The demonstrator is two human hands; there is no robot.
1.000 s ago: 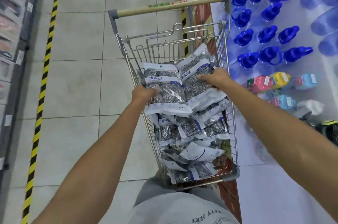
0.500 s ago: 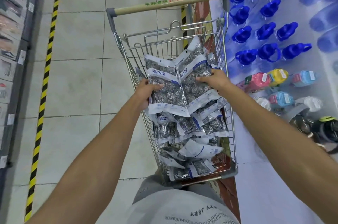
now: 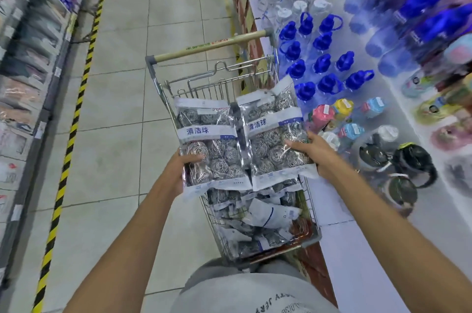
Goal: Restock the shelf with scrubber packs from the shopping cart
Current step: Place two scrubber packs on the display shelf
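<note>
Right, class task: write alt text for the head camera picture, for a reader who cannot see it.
A person's left hand and right hand each grip a scrubber pack, side by side above a wire shopping cart heaped with more packs. Blue-capped water bottles stand on a low display to the right; a tiled aisle runs to the left.

My cart [image 3: 310, 240] stands before me; bottles [image 3: 321, 65] on the right shelf [image 3: 362, 241], blurred, perhaps packets [image 3: 23, 62], far left.
</note>
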